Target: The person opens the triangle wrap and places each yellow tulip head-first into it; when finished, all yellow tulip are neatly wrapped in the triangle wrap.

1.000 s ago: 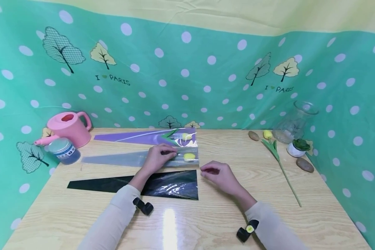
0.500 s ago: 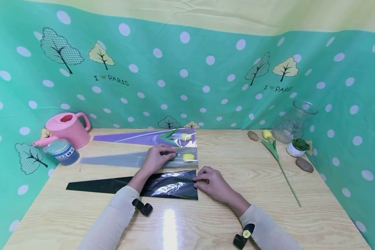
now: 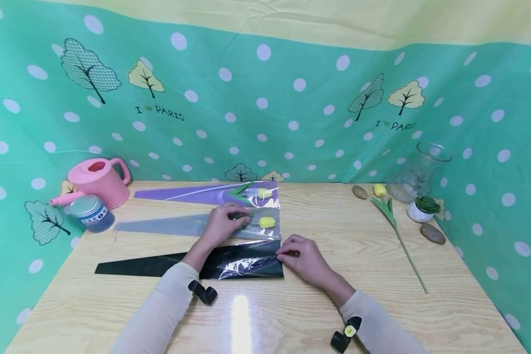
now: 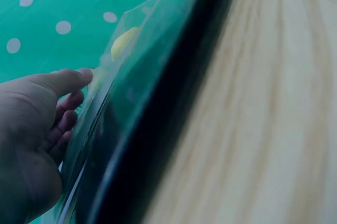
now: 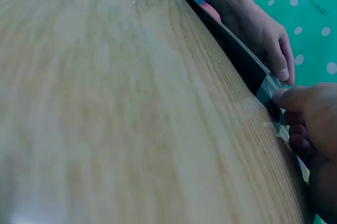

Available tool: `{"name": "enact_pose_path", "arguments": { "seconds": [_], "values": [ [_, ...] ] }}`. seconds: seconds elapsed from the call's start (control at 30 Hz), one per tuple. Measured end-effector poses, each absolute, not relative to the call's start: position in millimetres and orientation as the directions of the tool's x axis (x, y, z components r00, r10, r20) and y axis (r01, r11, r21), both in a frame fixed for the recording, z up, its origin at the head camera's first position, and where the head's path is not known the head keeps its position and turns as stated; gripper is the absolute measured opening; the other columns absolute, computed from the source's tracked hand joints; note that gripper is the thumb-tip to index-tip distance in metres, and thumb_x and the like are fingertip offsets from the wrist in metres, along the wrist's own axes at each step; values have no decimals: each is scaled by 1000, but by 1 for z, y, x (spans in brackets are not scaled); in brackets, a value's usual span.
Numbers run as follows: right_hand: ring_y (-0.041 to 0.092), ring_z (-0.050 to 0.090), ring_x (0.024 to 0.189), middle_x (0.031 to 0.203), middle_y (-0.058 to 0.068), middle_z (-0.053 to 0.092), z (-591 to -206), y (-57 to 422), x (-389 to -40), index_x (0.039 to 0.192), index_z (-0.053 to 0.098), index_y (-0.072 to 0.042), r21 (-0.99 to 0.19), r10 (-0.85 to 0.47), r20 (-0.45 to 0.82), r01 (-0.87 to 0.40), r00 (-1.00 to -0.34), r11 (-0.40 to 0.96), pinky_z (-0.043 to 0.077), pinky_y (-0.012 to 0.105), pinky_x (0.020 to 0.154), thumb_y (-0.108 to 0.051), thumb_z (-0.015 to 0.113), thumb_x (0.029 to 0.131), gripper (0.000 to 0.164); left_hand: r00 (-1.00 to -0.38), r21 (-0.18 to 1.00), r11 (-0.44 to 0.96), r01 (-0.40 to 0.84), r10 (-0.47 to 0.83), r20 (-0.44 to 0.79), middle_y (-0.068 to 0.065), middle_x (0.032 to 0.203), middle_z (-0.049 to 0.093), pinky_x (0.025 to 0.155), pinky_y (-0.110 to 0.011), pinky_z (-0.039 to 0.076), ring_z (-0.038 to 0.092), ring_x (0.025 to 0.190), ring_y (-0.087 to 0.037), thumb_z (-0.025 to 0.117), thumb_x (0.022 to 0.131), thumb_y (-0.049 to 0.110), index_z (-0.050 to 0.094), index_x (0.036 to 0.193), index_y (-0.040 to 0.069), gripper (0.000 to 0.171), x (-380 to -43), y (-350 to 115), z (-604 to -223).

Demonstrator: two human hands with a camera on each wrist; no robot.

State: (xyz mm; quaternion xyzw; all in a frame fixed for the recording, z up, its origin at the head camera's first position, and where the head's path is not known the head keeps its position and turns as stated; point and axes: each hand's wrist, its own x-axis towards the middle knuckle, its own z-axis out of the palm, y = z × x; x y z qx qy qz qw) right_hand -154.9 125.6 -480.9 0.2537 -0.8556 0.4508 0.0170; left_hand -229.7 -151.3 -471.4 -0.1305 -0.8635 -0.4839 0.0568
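Tapering leftward, the glossy black wrapper (image 3: 250,266) touches the right hand (image 3: 307,262).

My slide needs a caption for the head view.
Right hand pinching the end of a black flower sleeve, left hand over a grey sleeve with a yellow tulip inside.

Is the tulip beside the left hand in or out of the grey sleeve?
In: the yellow tulip shows through the clear film of the grey sleeve, its head inside the sleeve's wide end.
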Motion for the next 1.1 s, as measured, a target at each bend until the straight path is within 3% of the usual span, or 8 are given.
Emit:
{"name": "enact_pose_path", "arguments": {
  "seconds": [0.23,0.37,0.57,0.67,0.9,1.1],
  "values": [
    [6,63,81,94,-4,72,-476,125,-154,95,82,-15,-818,-372,247,-398,-895,415,56,20,71,-8,82,88,11,-965,855,449,259,146,216,-3,117,76,95,-42,56,68,112,-25,81,91,22,81,108,15,19,-207,-156,-454],
    [7,63,80,92,-3,72,-471,124,-153,94,81,-14,-827,-359,266,-403,-895,392,56,21,70,-8,82,87,9,-961,882,399,252,209,179,-3,119,75,94,-42,55,67,111,-24,81,90,24,79,112,13,25,-180,-155,-445],
    [6,62,79,92,-5,72,-464,123,-153,94,81,-14,-815,-342,286,-415,-895,404,55,21,69,-8,82,87,9,-941,871,424,249,317,115,5,116,75,84,-27,53,65,100,-16,84,87,29,79,116,22,30,-154,-145,-452],
    [7,61,78,93,-4,72,-461,121,-154,94,81,-14,-804,-350,315,-444,-882,395,55,22,69,-8,82,88,9,-944,864,447,231,316,89,8,115,74,78,-24,50,61,94,-15,85,87,30,79,114,27,28,-150,-143,-458],
    [6,61,79,93,-4,72,-456,118,-156,94,82,-16,-785,-360,360,-488,-861,382,55,24,69,-9,81,89,9,-945,858,450,248,306,113,4,110,74,69,-24,48,58,82,-12,85,87,28,82,106,26,20,-148,-145,-468],
    [6,62,79,92,-5,71,-453,115,-157,93,81,-13,-769,-360,377,-505,-853,392,56,24,69,-7,82,87,8,-945,849,454,269,294,143,8,106,75,66,-23,47,60,85,-8,84,87,27,82,102,29,15,-148,-144,-470]
  ]
}}
